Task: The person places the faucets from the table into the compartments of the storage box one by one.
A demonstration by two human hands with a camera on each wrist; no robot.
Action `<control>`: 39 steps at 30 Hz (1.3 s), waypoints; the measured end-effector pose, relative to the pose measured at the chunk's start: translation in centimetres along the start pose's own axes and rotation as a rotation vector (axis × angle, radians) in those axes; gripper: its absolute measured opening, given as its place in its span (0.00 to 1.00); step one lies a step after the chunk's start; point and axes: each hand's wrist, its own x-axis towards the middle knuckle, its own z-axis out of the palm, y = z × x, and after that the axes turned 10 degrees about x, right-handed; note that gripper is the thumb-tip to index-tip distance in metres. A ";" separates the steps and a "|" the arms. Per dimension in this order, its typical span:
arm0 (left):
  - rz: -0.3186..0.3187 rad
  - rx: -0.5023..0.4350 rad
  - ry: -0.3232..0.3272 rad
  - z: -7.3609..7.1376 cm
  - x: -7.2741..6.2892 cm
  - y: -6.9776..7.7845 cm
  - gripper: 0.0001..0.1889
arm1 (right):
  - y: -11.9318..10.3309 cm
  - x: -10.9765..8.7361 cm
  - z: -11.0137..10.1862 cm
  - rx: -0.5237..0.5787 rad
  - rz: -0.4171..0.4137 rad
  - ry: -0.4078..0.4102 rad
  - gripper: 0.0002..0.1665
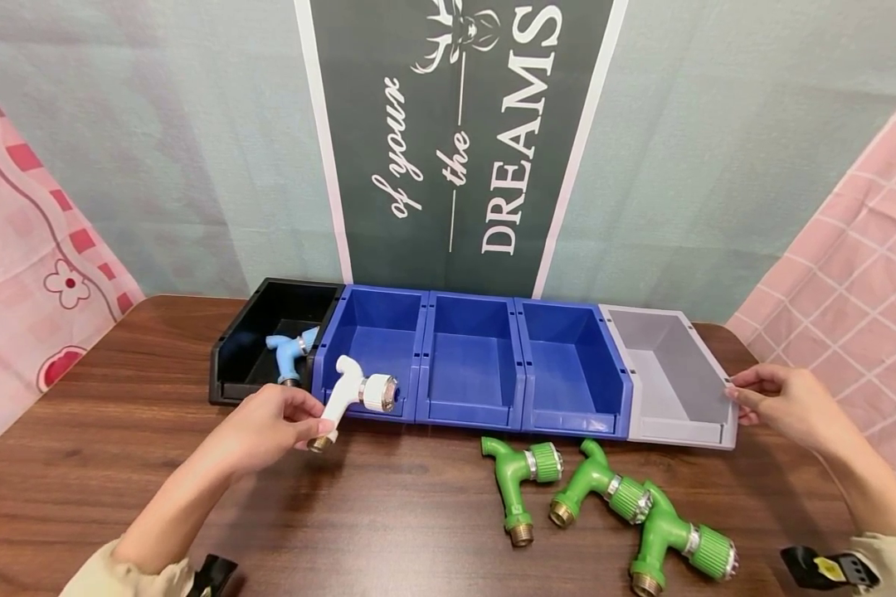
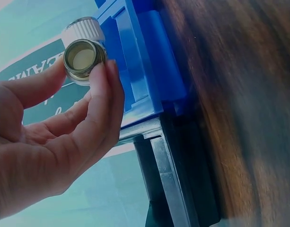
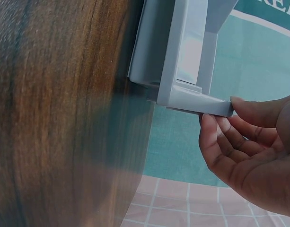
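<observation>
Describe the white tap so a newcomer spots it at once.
Find the row of bins on the table. By its leftmost blue bin, the left hand holds the white tap. Its colour sets it apart from the green taps and the blue tap.

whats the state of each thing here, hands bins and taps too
left hand: pinching the white tap
white tap: held off the table, near its threaded end
right hand: pinching the grey bin
grey bin: open-topped
black bin: open-topped, holding the blue tap
blue tap: inside the black bin
three blue bins: open-topped, side by side
three green taps: lying on the table
</observation>
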 end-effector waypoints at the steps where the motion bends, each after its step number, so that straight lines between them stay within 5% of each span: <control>1: -0.003 0.001 0.001 0.0 0.1 0.1 0.08 | 0.0 0.0 0.0 0.001 0.001 -0.002 0.10; 17: -0.114 -0.068 0.029 -0.4 1.8 1.3 0.13 | 0.0 0.0 0.0 -0.003 0.001 0.002 0.10; 29: -0.134 -0.009 0.059 -0.6 3.1 2.4 0.13 | 0.2 0.0 0.1 -0.018 -0.008 0.006 0.09; 39: -0.186 -0.070 0.058 -1.3 4.2 3.1 0.14 | 0.4 0.1 -0.1 -0.011 -0.017 0.009 0.10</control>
